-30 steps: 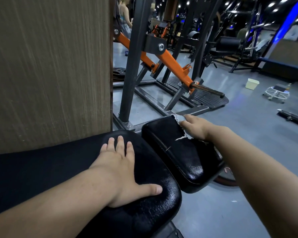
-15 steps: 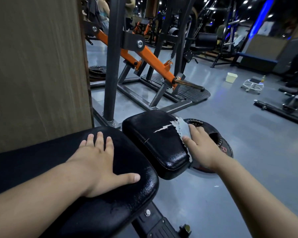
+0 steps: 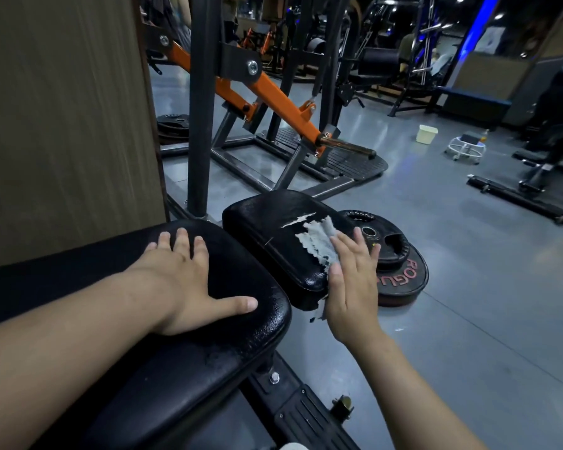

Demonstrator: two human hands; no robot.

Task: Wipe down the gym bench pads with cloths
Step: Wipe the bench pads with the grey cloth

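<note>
Right hand [image 3: 351, 280], fingers straight, pressed cloth [image 3: 316, 241] on small pad's [image 3: 264, 222] right edge; rest of surface lay toward 10 o'clock.

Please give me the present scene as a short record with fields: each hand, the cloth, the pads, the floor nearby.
left hand: flat on the long pad, fingers spread
right hand: presses the cloth onto the small pad's right edge, fingers straight
cloth: grey, frayed, partly under the right hand
small pad: black, cover torn beside the cloth
floor: two weight plates stacked right of the small pad
</note>
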